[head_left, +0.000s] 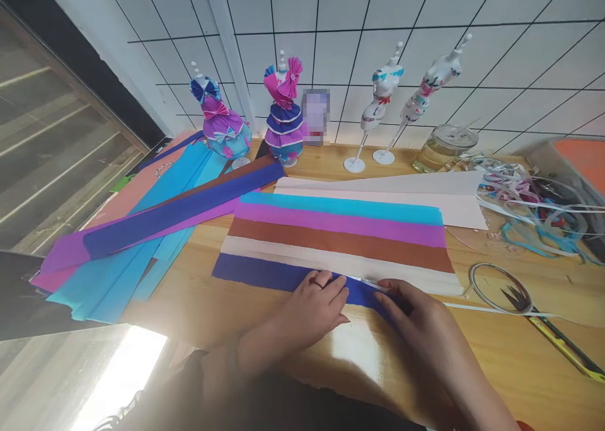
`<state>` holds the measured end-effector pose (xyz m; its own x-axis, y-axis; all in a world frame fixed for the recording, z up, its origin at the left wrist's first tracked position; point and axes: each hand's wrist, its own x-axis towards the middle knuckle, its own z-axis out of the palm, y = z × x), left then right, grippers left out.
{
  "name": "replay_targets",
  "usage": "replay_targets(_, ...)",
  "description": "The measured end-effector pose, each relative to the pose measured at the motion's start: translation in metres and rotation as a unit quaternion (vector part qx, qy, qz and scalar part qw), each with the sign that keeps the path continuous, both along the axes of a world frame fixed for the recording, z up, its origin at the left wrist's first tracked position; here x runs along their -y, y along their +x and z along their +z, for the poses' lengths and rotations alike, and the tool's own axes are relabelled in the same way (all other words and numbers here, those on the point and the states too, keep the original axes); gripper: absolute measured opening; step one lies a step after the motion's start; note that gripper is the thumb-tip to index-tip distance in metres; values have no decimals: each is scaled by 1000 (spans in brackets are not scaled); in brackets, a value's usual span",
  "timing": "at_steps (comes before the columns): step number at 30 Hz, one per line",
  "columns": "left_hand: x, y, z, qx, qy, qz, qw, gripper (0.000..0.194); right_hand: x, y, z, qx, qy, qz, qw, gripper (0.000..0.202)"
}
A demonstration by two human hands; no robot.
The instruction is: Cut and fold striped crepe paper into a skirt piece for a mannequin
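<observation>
A stack of overlapping crepe paper strips lies across the wooden table (198,292): cyan (340,206), magenta (340,224), brown (340,243), cream (283,253) and, nearest me, dark blue (255,273). My left hand (314,305), with a ring on one finger, presses flat on the dark blue strip. My right hand (416,317) rests on the same strip just to the right, fingertips pinching its edge beside a thin white tape strip (472,306).
Loose cyan, blue, purple and pink paper sheets (142,242) fan out at the left. Two dressed mannequins (220,125) and two bare ones (378,103) stand at the back by the tiled wall. A jar (444,146), ribbon scraps (534,210) and a tape ring (496,289) lie right.
</observation>
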<state>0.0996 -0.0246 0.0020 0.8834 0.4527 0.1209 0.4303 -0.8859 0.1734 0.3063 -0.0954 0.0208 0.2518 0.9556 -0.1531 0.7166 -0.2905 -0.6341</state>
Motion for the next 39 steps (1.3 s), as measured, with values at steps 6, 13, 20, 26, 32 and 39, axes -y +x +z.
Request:
replay_targets(6, -1, 8, 0, 2, 4, -4, 1000, 45, -2, 9, -6, 7, 35, -5, 999, 32)
replay_targets(13, 1, 14, -1, 3, 23, -22, 1000, 44, -4, 11, -3, 22, 35, -10, 999, 34)
replay_targets(20, 1, 13, -4, 18, 74, -31, 997, 40, -8, 10, 1, 39, 69, 0, 997, 31)
replay_targets(26, 0, 15, -5, 8, 72, -36, 997, 40, -8, 11, -1, 30, 43, -3, 999, 31)
replay_targets(32, 0, 18, -3, -10, 64, -36, 997, 41, -3, 5, 6, -11, 55, 6, 998, 31)
replay_targets(39, 2, 19, 2, -31, 55, -37, 997, 42, 5, -12, 18, -87, 47, 56, 994, 25)
